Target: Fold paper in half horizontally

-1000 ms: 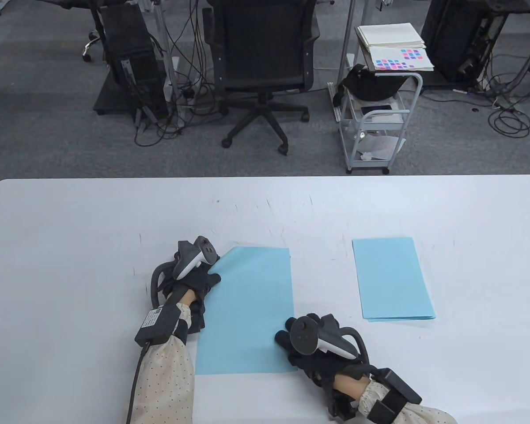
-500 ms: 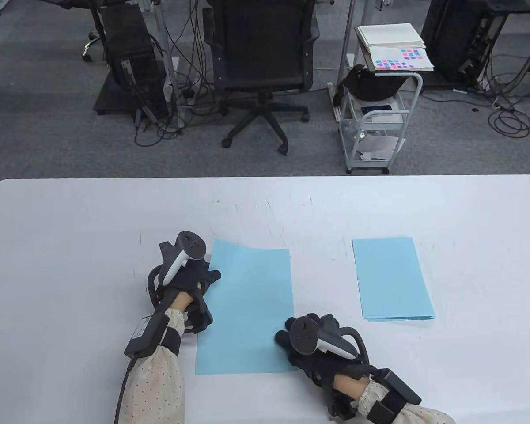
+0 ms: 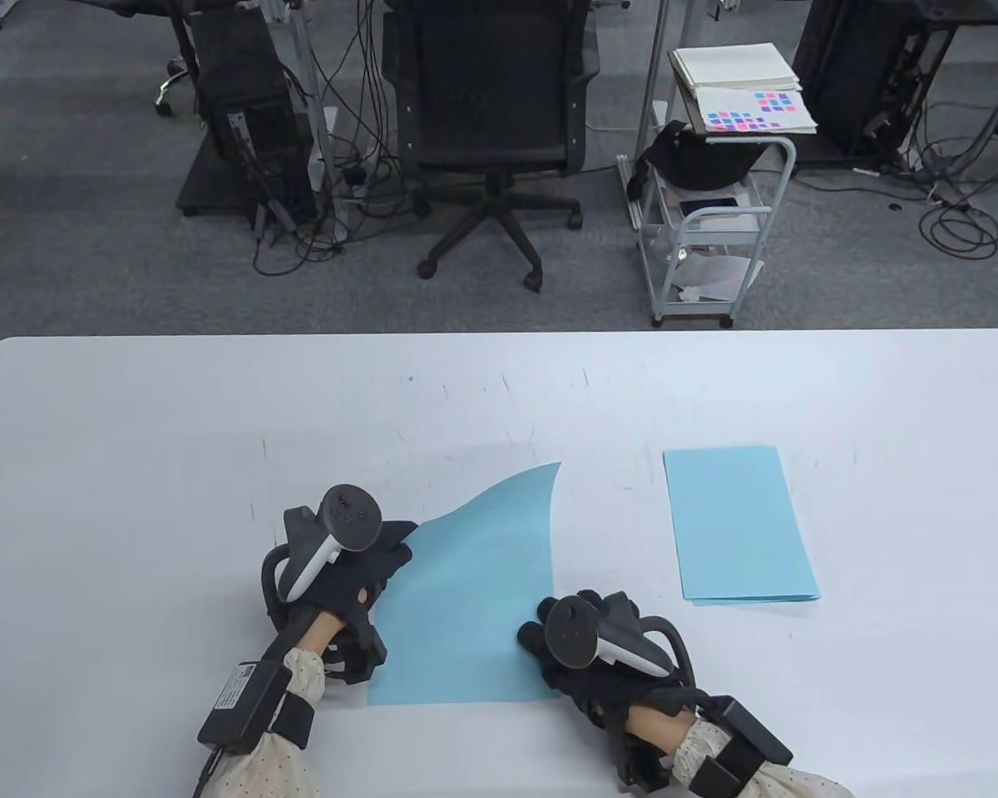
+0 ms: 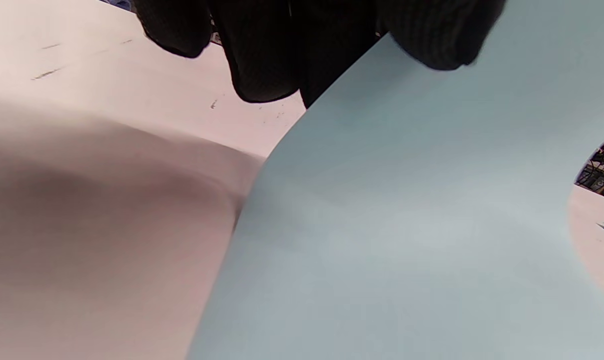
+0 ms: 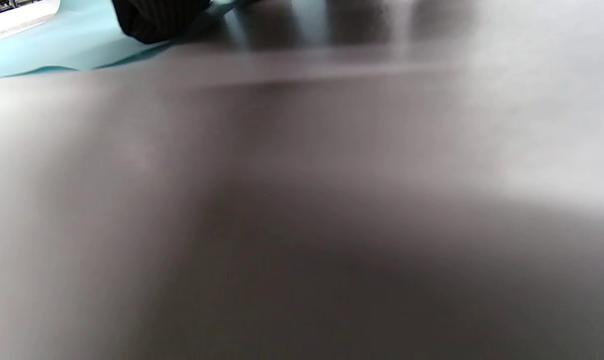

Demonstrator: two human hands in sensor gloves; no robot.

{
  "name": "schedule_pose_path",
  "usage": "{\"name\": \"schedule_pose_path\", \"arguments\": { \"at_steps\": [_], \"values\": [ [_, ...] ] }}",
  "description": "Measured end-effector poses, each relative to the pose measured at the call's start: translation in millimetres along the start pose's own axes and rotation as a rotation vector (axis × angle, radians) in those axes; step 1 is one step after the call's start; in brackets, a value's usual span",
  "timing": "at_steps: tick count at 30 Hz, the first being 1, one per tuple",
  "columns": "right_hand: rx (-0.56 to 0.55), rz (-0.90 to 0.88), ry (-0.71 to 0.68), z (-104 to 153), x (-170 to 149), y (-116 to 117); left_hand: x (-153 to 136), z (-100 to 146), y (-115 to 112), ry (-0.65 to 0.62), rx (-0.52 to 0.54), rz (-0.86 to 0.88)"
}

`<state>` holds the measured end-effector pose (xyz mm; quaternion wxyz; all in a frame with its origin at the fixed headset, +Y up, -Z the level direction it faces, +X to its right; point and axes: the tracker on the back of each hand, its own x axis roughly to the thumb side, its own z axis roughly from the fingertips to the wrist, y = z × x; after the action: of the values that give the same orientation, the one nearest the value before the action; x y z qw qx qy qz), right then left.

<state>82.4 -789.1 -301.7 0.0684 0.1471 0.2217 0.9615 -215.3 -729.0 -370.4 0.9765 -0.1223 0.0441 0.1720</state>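
Note:
A light blue sheet of paper (image 3: 474, 598) lies on the white table (image 3: 133, 432) in front of me. My left hand (image 3: 382, 553) pinches its far left corner and holds it lifted and curled toward me, so the far edge rises to a point at the far right. In the left wrist view the fingers (image 4: 432, 40) grip the curved sheet (image 4: 407, 225). My right hand (image 3: 549, 648) rests flat on the sheet's near right corner; its fingers (image 5: 151, 20) touch the paper (image 5: 41, 55).
A stack of folded light blue sheets (image 3: 736, 524) lies to the right on the table. Beyond the far table edge stand an office chair (image 3: 491, 125) and a small cart (image 3: 707, 233).
My left hand has taken the far left corner and pulled it up and toward me; the sheet, flat before, now curls upward. My right hand has stayed in place.

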Motion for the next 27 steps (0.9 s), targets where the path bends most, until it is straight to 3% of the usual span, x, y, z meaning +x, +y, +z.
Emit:
{"name": "schedule_pose_path", "arguments": {
  "at_steps": [10,17,27],
  "values": [
    [0.002,-0.005,-0.001,0,0,0,-20,31,-16,0.007,0.019,-0.078],
    [0.004,-0.015,0.000,0,-1,0,-27,39,-27,0.005,0.016,-0.132],
    [0.005,-0.022,-0.003,1,-2,0,-16,41,-46,-0.034,0.030,-0.407]
  ]
}}
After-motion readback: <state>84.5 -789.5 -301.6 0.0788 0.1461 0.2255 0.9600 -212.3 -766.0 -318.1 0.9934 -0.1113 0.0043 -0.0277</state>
